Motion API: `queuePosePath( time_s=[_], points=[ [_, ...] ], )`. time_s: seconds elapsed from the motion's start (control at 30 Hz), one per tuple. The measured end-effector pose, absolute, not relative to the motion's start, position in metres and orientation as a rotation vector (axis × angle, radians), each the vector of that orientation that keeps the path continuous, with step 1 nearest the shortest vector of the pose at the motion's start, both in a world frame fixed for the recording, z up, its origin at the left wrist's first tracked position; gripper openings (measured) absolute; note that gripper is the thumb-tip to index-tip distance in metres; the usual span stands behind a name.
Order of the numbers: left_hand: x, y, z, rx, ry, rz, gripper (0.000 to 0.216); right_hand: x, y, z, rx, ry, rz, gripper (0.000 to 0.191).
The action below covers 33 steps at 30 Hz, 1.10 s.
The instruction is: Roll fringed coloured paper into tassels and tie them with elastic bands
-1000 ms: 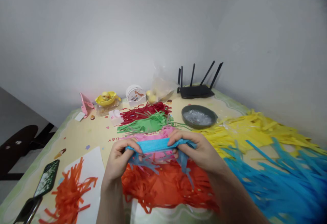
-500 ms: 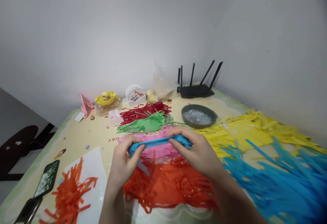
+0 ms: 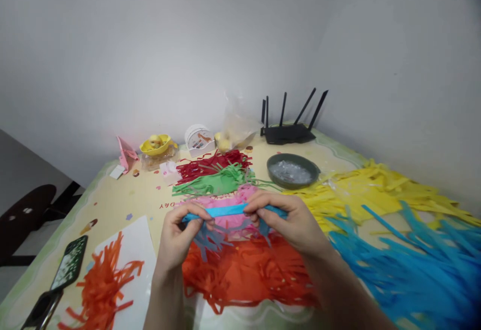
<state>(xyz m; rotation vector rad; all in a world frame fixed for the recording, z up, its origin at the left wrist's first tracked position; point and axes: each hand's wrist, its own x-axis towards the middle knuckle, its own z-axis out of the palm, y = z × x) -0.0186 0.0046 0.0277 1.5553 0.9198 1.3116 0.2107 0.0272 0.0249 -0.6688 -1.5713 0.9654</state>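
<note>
A rolled band of blue fringed tissue paper (image 3: pixel 227 211) is stretched level between my two hands, its cut strips hanging below at both ends. My left hand (image 3: pixel 184 232) pinches the left end between thumb and fingers. On the right end, the thumb and fingers of my right hand (image 3: pixel 287 219) are closed as well. Beneath the band lie pink fringed paper (image 3: pixel 233 223) and, nearer me, a pile of orange-red fringed paper (image 3: pixel 250 272). Part of each end of the band is hidden inside the fingers.
Blue fringed paper (image 3: pixel 413 265) and yellow fringed paper (image 3: pixel 376 194) spread over the right side. Behind are green fringe (image 3: pixel 214 183), dark red fringe (image 3: pixel 216 164), a grey bowl (image 3: pixel 292 172) and a black router (image 3: pixel 288 133). An orange tassel (image 3: pixel 101 280) and a phone (image 3: pixel 69 262) lie left.
The blue band has turned flatter and more level, and its loose strips now hang down. My fingers have shifted their pinch, with the right hand slightly lower.
</note>
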Motion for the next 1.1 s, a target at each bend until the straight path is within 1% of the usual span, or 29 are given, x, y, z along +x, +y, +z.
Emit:
queuePosePath(
  time_s=[0.1, 0.17, 0.2, 0.23, 0.3, 0.37, 0.43, 0.5, 0.57, 0.63, 0.7, 0.83, 0.93, 1.0, 1.1],
  points=[
    [-0.015, 0.003, 0.028, 1.645, 1.033, 1.315, 0.019, 0.21, 0.026, 0.025, -0.697, -1.66, 0.833, 0.017],
    [-0.011, 0.002, 0.029, 1.718, 1.175, 1.348, 0.026, 0.209, 0.024, 0.023, -0.806, -1.69, 0.722, 0.013],
    [-0.009, 0.002, 0.029, 1.763, 1.245, 1.367, 0.026, 0.208, 0.023, 0.022, -0.877, -1.691, 0.67, 0.01],
    [-0.007, 0.002, 0.03, 1.815, 1.3, 1.374, 0.022, 0.207, 0.022, 0.02, -0.943, -1.691, 0.626, 0.01],
    [-0.005, 0.003, 0.032, 1.93, 1.377, 1.352, 0.007, 0.207, 0.021, 0.018, -1.023, -1.706, 0.559, 0.019],
    [-0.005, 0.003, 0.034, 2.034, 1.412, 1.298, 0.013, 0.207, 0.02, 0.017, -1.039, -1.743, 0.518, 0.02],
    [-0.005, 0.003, 0.036, 2.074, 1.404, 1.267, 0.008, 0.208, 0.02, 0.018, -1.052, -1.749, 0.483, 0.014],
    [-0.006, 0.003, 0.037, 2.008, 1.36, 1.267, 0.008, 0.209, 0.019, 0.02, -1.07, -1.721, 0.523, 0.01],
    [-0.007, 0.003, 0.036, 1.835, 1.279, 1.275, 0.009, 0.21, 0.018, 0.022, -1.043, -1.666, 0.688, 0.01],
    [-0.009, 0.003, 0.033, 1.63, 1.178, 1.275, 0.012, 0.21, 0.019, 0.023, -0.951, -1.587, 0.896, 0.011],
    [-0.01, 0.004, 0.03, 1.462, 1.08, 1.275, 0.015, 0.21, 0.02, 0.022, -0.835, -1.505, 1.031, 0.012],
    [-0.01, 0.008, 0.025, 1.316, 0.932, 1.313, 0.009, 0.209, 0.026, 0.02, -0.644, -1.439, 1.143, 0.01],
    [-0.009, 0.011, 0.024, 1.33, 0.864, 1.343, 0.008, 0.209, 0.03, 0.019, -0.562, -1.469, 1.165, 0.009],
    [-0.011, 0.012, 0.026, 1.384, 0.875, 1.341, 0.01, 0.21, 0.032, 0.019, -0.572, -1.512, 1.113, 0.012],
    [-0.018, 0.014, 0.032, 1.653, 0.995, 1.187, 0.012, 0.21, 0.034, 0.019, -0.638, -1.675, 0.829, 0.018]
  ],
)
